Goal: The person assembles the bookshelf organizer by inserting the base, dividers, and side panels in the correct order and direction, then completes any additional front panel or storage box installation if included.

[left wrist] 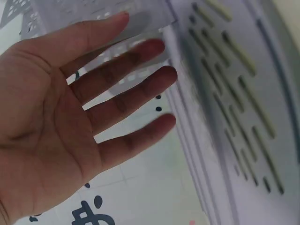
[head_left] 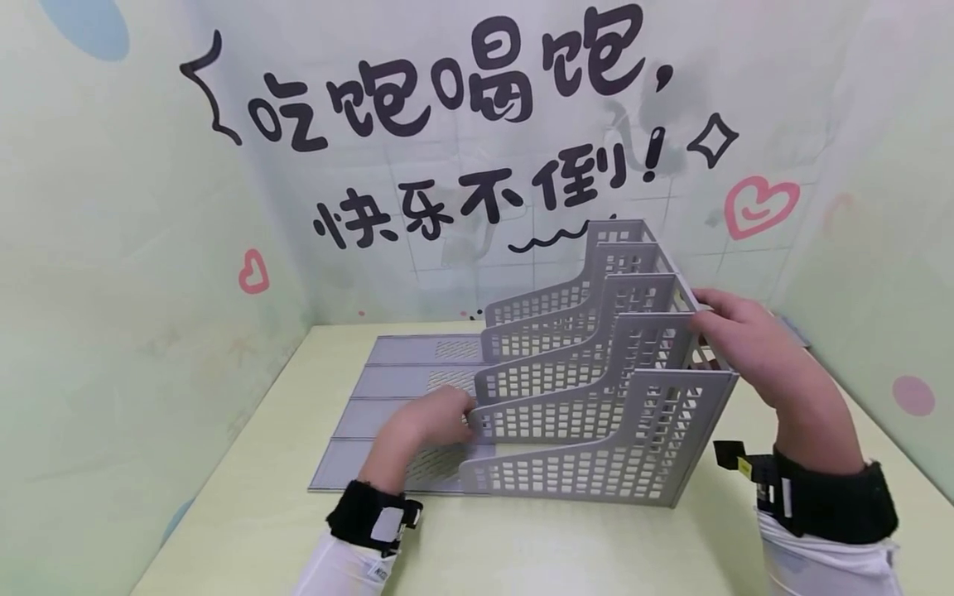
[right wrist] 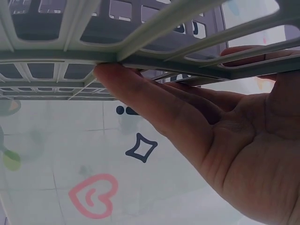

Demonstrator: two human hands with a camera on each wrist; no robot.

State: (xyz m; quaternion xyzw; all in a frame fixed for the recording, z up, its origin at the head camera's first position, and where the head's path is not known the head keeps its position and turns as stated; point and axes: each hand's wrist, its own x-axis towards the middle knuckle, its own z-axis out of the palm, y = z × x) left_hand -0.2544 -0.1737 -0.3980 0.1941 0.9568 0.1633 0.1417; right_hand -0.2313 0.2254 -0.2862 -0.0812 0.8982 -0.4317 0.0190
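A grey plastic file rack (head_left: 589, 472) with several perforated dividers stands on the table, its tall side to the right. From under its low left ends a flat grey ribbed panel (head_left: 373, 414) with slotted patches extends leftward. My left hand (head_left: 432, 418) pinches the low front end of one divider; in the left wrist view the thumb lies against the grey plastic (left wrist: 150, 21) and the other fingers spread beyond it. My right hand (head_left: 745, 335) grips the upper right edge of the rack, its thumb showing through an opening of the lattice (right wrist: 140, 47) in the right wrist view.
A pale yellow table (head_left: 246, 513) carries everything. Printed fabric walls (head_left: 447, 165) with dark lettering and pink hearts close it in at the back and both sides. A small flat item (head_left: 793, 333) shows behind my right forearm.
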